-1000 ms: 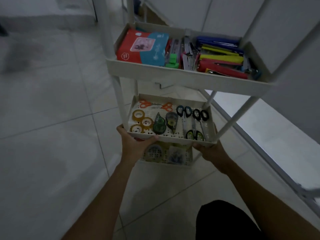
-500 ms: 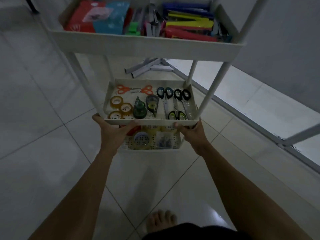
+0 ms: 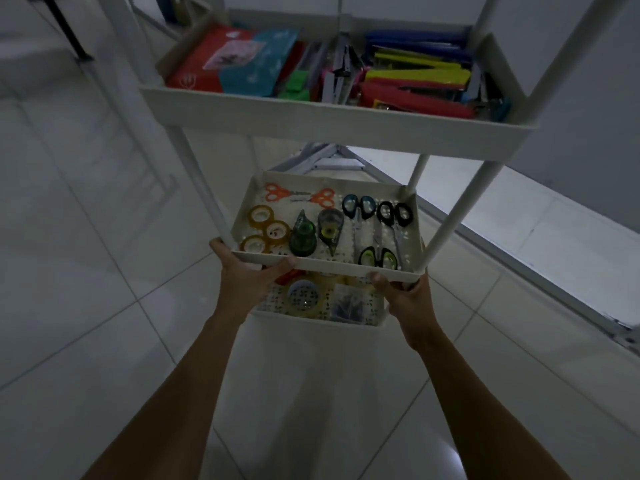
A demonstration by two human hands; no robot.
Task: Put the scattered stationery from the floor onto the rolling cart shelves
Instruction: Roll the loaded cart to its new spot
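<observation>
We grasp the perforated white middle shelf (image 3: 329,267) rim with left hand (image 3: 249,277) and right hand (image 3: 407,299). Ring-shaped tape rolls (image 3: 268,230) lie at 9 o'clock, scissors (image 3: 394,214) at 3 o'clock; package (image 3: 235,60) print unreadable.

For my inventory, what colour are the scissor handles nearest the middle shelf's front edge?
Scissor handles: black, yellow-green; head view.

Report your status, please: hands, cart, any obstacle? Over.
Left hand, right hand: gripping front rim of middle shelf. Scissors and tape rolls lie on it. No stationery seen on floor; nothing in the way.
</observation>
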